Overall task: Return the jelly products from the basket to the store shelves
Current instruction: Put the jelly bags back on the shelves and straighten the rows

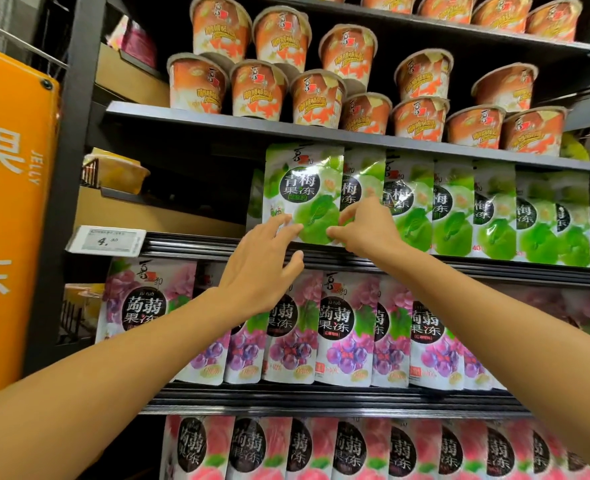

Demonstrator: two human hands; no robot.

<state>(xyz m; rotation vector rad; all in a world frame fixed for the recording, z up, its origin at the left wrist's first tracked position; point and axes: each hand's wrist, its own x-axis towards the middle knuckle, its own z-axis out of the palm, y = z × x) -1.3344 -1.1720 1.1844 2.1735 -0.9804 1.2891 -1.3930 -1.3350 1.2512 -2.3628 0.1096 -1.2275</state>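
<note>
A dark metal store shelf (196,114) with several levels fills the view, and an orange sign (13,209) hangs at the left. The green jelly pouch (302,192) stands at the left end of its row, on the second level, upright and a little in front of the other green pouches (494,209). The right hand (366,226) pinches its lower right corner: thumb and fingers (335,233) are closed on the pouch edge. The left hand (262,268) is at the lower left corner; its fingers are spread and only the tips touch the pouch, so it does not grip. Above stand orange jelly cups (262,88), below are purple pouches (345,327), then pink pouches (248,448) at the bottom. A price tag (108,240) sits on the shelf edge, left of the hands. The basket is not in view.

I judge the step is to seat this pouch. To do it well, push the bottom back until it lines up with its neighbours, keep it upright with the label to the front, and release only when it does not tip forward.
</note>
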